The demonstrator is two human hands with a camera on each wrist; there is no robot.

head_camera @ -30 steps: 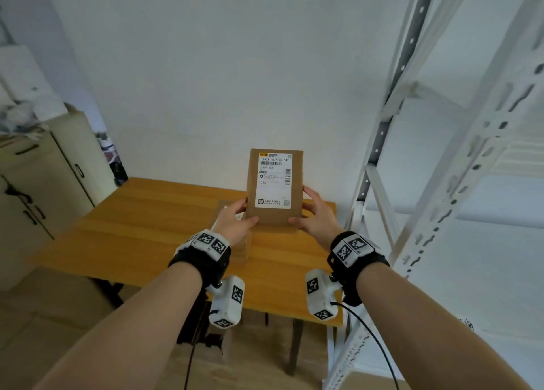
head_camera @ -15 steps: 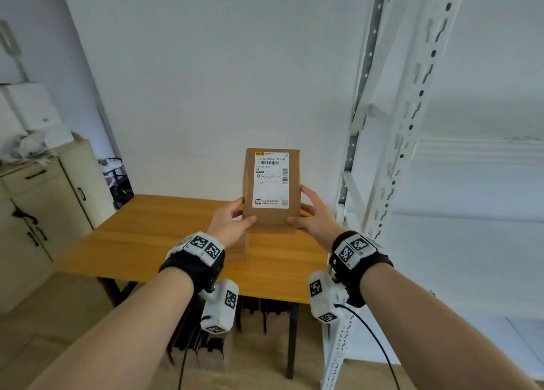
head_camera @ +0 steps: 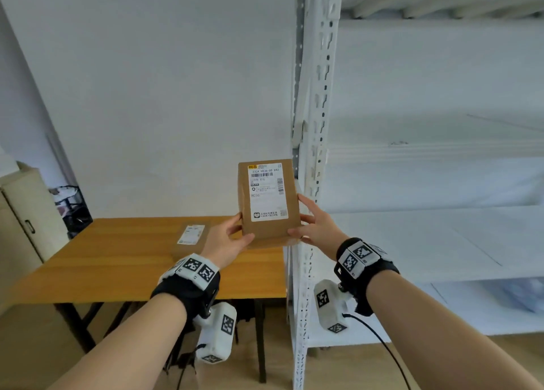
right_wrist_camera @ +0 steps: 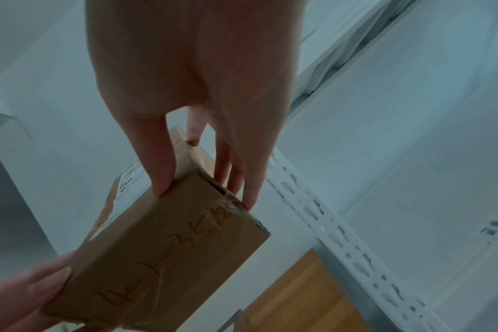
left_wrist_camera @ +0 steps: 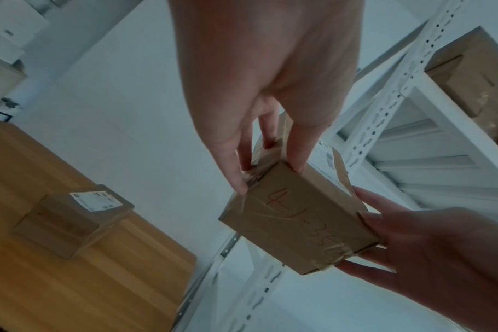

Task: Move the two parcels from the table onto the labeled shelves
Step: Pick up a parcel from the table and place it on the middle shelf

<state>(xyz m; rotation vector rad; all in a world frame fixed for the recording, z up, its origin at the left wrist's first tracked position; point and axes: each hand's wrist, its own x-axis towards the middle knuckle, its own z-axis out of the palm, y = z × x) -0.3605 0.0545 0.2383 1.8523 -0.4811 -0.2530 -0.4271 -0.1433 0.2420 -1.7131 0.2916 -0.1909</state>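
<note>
I hold a brown cardboard parcel (head_camera: 268,202) upright in the air, its white shipping label facing me. My left hand (head_camera: 232,241) grips its lower left corner and my right hand (head_camera: 309,227) grips its lower right edge. The wrist views show handwriting on the parcel's bottom face (left_wrist_camera: 299,226) (right_wrist_camera: 168,253), with fingers of both hands pinching the corners. A second brown parcel (head_camera: 191,238) (left_wrist_camera: 71,218) lies flat on the wooden table (head_camera: 117,260), label up. The held parcel sits just left of the white shelf rack's front post (head_camera: 315,154).
The white metal rack fills the right side, with a bare shelf board (head_camera: 426,242) at about hand height and more boards above and below. Brown boxes (left_wrist_camera: 475,74) stand on an upper shelf in the left wrist view. A beige cabinet (head_camera: 20,222) stands at far left.
The parcel has been lifted higher and carried right, toward the rack's post. My view has turned right, so the rack fills more of it and the second parcel now shows on the table.
</note>
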